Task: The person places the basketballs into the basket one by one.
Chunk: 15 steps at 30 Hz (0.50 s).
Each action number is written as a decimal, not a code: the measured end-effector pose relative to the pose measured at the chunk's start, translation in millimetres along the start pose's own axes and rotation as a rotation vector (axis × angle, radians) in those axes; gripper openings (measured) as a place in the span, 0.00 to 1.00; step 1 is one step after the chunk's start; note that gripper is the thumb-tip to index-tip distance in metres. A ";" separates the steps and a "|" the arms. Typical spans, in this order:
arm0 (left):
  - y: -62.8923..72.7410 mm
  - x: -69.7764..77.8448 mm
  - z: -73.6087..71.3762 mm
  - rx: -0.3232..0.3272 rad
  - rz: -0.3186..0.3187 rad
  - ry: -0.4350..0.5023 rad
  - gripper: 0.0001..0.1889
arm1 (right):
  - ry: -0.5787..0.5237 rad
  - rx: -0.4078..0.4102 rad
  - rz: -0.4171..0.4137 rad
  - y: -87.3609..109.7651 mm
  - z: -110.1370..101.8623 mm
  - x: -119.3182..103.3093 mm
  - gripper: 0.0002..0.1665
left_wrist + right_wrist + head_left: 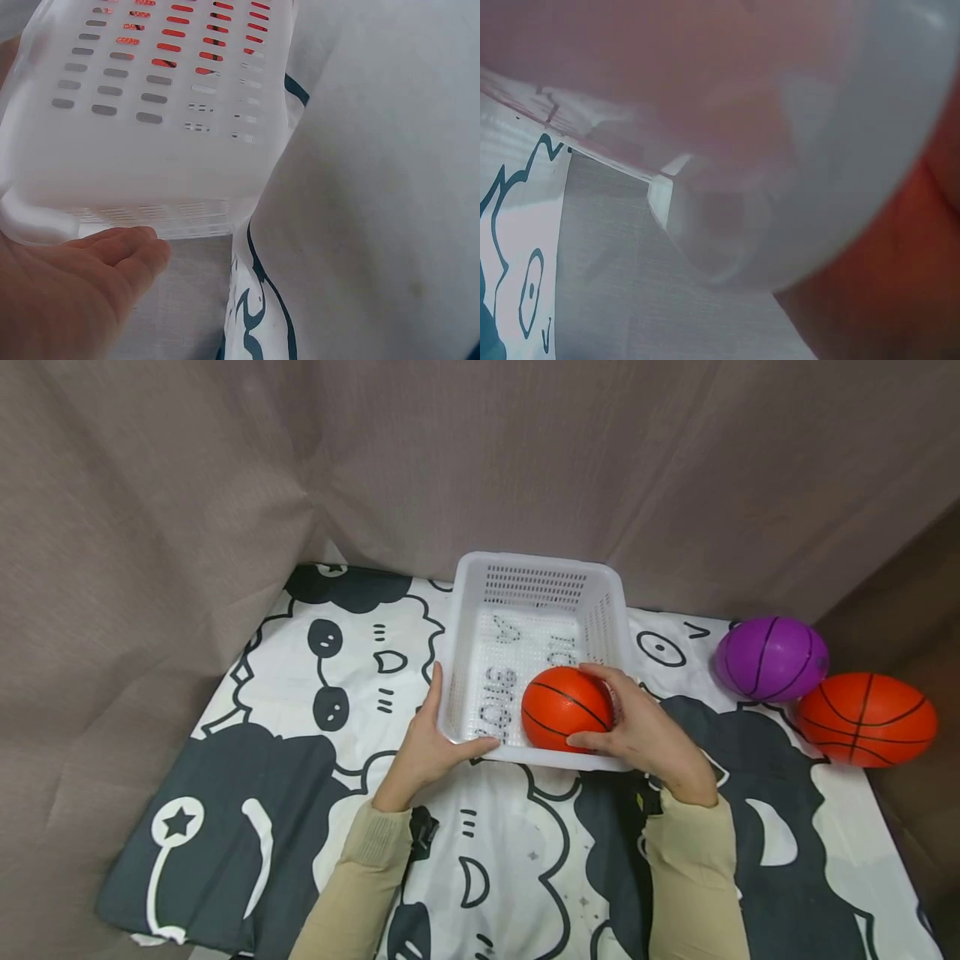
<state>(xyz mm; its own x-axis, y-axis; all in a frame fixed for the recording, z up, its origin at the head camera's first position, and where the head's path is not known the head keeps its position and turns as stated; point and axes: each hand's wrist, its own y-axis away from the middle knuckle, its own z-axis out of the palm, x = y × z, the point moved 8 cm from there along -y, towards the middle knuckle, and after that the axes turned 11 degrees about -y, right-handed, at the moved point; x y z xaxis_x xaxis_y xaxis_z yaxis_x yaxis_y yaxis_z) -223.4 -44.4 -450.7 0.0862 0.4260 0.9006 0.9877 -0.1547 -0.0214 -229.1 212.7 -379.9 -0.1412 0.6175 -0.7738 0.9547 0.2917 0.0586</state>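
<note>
Basket (540, 757), white: is standing on patterned cloth (292, 785), left hand (429, 750) touching its near-left corner, fingers extended, presumably steadying it. Orange ball (557, 710): is occupying the basket's near-right corner, right hand (651, 733) clasping it, apparently for control. Purple ball (771, 658), second orange ball (867, 720): are lying rightward.

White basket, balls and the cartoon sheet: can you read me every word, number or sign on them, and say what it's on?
White basket: dark, broken marks show on its floor, a bit like letters, but too broken up to read.
Cartoon sheet: no readable words; a star in a circle and drawings.
Orange ball in the basket, purple ball, other orange ball: black lines, no readable words.
</note>
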 end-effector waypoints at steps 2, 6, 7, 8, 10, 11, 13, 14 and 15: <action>-0.3 0.8 0.6 -0.003 0.005 0.007 0.71 | 0.002 -0.003 0.007 0.9 -1.0 0.1 0.60; -0.6 2.3 1.4 -0.008 0.008 0.009 0.70 | 0.004 0.002 0.041 3.6 -6.7 0.6 0.58; -0.6 2.5 1.4 -0.008 0.009 0.009 0.70 | -0.002 0.007 0.055 4.7 -9.4 1.0 0.58; -0.5 2.7 1.2 -0.007 0.009 0.008 0.70 | -0.014 0.015 0.065 5.8 -12.5 1.4 0.57; -0.3 2.8 0.4 -0.003 0.007 0.002 0.70 | -0.040 0.036 0.083 8.6 -20.1 2.2 0.55; -0.2 2.5 0.1 0.000 0.006 -0.001 0.70 | -0.054 0.047 0.090 10.1 -24.2 2.9 0.54; 0.0 1.5 -0.4 0.004 0.000 -0.008 0.70 | -0.084 0.077 0.103 13.5 -33.2 5.3 0.52; 0.1 1.0 -0.4 0.003 -0.004 -0.010 0.70 | -0.091 0.095 0.106 15.0 -38.1 6.6 0.52; 0.1 0.5 -0.1 0.002 -0.008 -0.010 0.70 | -0.092 0.114 0.114 16.7 -43.0 8.5 0.53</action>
<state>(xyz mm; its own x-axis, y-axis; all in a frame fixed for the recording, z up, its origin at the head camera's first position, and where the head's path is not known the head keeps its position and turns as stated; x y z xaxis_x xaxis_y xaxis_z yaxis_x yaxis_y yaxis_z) -223.2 -44.4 -450.2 0.0801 0.4361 0.8963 0.9886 -0.1499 -0.0154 -225.6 254.2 -358.4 -0.0108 0.5706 -0.8211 0.9875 0.1354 0.0811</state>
